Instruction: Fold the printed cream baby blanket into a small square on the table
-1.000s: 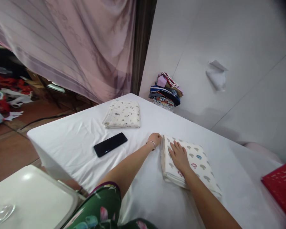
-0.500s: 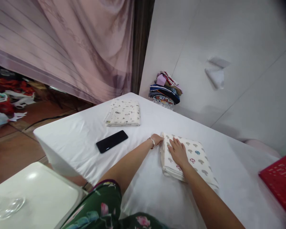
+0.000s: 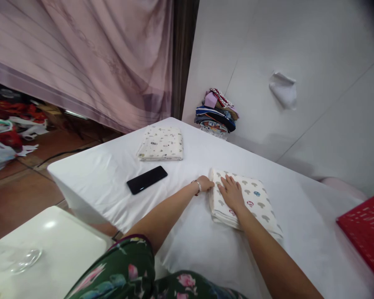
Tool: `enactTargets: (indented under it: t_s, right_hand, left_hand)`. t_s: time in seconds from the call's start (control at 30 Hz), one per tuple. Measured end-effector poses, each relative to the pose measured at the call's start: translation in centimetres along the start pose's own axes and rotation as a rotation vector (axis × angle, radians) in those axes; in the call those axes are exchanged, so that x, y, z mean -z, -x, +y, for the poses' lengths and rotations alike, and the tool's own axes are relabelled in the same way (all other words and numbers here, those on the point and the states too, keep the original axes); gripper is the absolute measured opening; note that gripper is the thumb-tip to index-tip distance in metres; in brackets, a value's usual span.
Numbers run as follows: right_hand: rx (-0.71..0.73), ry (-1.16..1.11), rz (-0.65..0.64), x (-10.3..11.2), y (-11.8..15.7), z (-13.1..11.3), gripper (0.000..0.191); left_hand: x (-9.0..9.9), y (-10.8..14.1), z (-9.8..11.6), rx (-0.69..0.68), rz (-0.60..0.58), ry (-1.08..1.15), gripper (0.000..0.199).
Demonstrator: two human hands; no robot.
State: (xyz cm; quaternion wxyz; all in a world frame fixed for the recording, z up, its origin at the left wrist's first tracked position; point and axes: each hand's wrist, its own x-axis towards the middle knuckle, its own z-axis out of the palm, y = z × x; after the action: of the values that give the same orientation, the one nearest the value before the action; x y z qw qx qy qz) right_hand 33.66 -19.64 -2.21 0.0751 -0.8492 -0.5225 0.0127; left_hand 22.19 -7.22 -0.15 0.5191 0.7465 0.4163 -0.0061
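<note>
A folded white cloth point(image 3: 258, 209) printed with grey, red and blue mushrooms lies on the white-covered table point(image 3: 187, 232). My left hand point(image 3: 205, 184), with a bracelet at the wrist, has its fingers curled at the cloth's left edge and appears to pinch it; the fingertips are partly hidden. Flat on top of the same cloth rests my right hand point(image 3: 232, 194), its fingers stretched out. Farther back to the left sits a second folded cloth point(image 3: 162, 143) with small prints. A black phone point(image 3: 147, 179) lies in front of that one.
Against the wall behind the table is a stack of folded clothes point(image 3: 216, 114). A red plastic basket point(image 3: 366, 232) stands at the right. At lower left, a white stool or small table point(image 3: 62, 245) bears a clear glass-like item point(image 3: 28, 259). A pink curtain point(image 3: 118, 58) hangs at back left.
The view has shifted slightly. Both hands keep about the same places on the mushroom-print cloth, the left with its fingers curled a little more at the edge.
</note>
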Motion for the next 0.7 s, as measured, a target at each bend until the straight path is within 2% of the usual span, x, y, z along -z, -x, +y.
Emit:
enactTargets:
  t_s: [0.13, 0.27, 0.37, 0.57, 0.7]
  right_hand:
    - [0.007, 0.002, 0.001, 0.1, 0.0, 0.0, 0.054]
    - [-0.001, -0.011, -0.001, 0.2, 0.0, 0.0, 0.052]
    - [-0.003, -0.018, -0.005, 0.1, -0.1, 0.1, 0.051]
    - [-0.001, -0.017, -0.008, 0.1, -0.1, 0.1, 0.050]
    - [0.010, -0.025, -0.004, 0.0, 0.0, 0.2, 0.050]
  left_hand:
    - [0.0, 0.8, 0.5, 0.019, -0.020, 0.006, 0.026]
    - [0.3, 2.3, 0.6, 0.052, -0.080, 0.009, 0.040]
    - [-0.3, 3.2, 0.1, 0.041, -0.154, -0.011, 0.048]
    - [-2.4, 3.9, -1.5, 0.004, -0.014, -0.047, 0.032]
    - [-2.7, 4.4, -2.0, -0.011, 0.017, -0.032, 0.035]
